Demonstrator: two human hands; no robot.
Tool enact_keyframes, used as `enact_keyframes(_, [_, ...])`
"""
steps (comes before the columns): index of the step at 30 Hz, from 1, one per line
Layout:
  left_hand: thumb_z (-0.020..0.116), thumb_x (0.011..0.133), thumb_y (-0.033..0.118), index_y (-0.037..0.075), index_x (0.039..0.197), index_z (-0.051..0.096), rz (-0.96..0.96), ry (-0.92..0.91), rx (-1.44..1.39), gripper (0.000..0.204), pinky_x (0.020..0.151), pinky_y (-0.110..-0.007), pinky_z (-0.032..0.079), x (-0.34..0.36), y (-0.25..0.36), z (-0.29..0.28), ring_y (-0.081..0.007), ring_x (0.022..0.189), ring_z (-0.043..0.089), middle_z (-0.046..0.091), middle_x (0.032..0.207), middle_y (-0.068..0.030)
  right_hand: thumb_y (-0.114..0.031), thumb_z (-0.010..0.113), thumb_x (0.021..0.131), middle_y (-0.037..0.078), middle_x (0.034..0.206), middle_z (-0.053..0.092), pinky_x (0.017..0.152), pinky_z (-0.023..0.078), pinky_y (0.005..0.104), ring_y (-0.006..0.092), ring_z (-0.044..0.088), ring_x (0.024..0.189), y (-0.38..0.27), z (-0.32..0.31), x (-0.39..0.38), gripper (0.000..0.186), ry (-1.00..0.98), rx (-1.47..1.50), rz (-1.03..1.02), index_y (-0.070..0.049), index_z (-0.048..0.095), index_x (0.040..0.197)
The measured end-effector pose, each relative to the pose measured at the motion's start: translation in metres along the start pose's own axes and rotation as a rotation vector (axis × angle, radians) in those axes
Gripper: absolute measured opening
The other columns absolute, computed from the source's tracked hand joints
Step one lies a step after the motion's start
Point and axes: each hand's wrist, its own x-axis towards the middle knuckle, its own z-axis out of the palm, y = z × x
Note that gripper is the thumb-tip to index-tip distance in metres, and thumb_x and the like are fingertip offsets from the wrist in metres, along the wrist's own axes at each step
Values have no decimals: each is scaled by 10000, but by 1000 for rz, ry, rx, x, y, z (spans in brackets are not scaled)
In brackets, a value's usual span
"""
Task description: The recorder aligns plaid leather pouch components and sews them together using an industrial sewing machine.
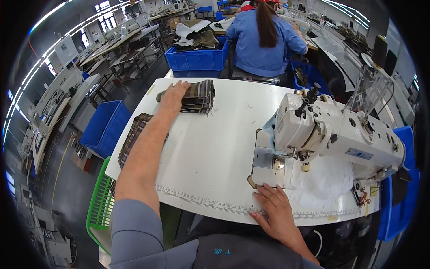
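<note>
Head view, looking down on white bench (201, 148). Left hand (174, 95) palm down on plaid stack (204, 95), close to bench's far left corner, just in from far edge. Fingers stretched over stack's left part, thumb not clearly visible; can't tell whether clamped on cloth or just resting. Loose threads trailing off stack's near side. Second plaid stack (133, 139) along bench's left edge, partly hidden behind left forearm.

Right hand (275, 210) palm down at bench's near edge, right of middle. Fingers apart, nothing held, thumb over ruler strip (197, 197) running along near edge. Fingertips just short of sewing plate (263, 158).

Sewing machine (333, 127) across bench's right half, head end toward middle, above plate. Pale blue cloth (269, 130) hanging on head end. Small tools (365, 193) at near right corner. A few thread scraps (249, 106) on bench between plaid stack and machine.

Off bench: green basket (99, 204) below near left corner, blue bin (106, 124) out past left edge, blue crate (197, 58) beyond far edge with cloth heap (197, 36) in it. Co-worker (264, 42) in blue seated beyond far edge, back to camera.
</note>
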Motion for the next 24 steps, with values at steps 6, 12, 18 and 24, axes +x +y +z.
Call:
enact_keyframes(6, [619,946,285,113,1407,542,-67,-296,-317,498,1133,-498,357,-7,6,15,-364,1345,477,562,1407,-160,-298,743,857,147,1364,573,1174,269,541,323,460,1366,-2,-4,0,491,-44,-3,26,-9,624,1235])
enact_keyframes(12, [653,858,101,52,1280,641,26,-418,-92,425,989,-415,491,17,15,-14,-346,1117,631,683,1181,-177,-295,743,858,132,1377,571,1174,265,537,316,457,1370,-1,-6,2,482,-68,-11,35,-24,629,1240])
enact_keyframes(18, [596,794,12,87,1195,681,-34,-420,108,416,914,-454,511,26,15,-4,-366,1041,651,699,1099,-175,-293,739,864,128,1371,579,1168,275,534,308,460,1369,-2,-6,3,472,-64,5,35,-28,631,1239])
enact_keyframes(24, [542,806,-20,52,983,672,-123,-15,-68,231,823,-475,522,7,28,-9,-379,943,662,691,938,-182,-295,736,865,130,1365,583,1163,283,528,309,467,1363,0,-6,2,470,-59,5,40,-30,632,1239])
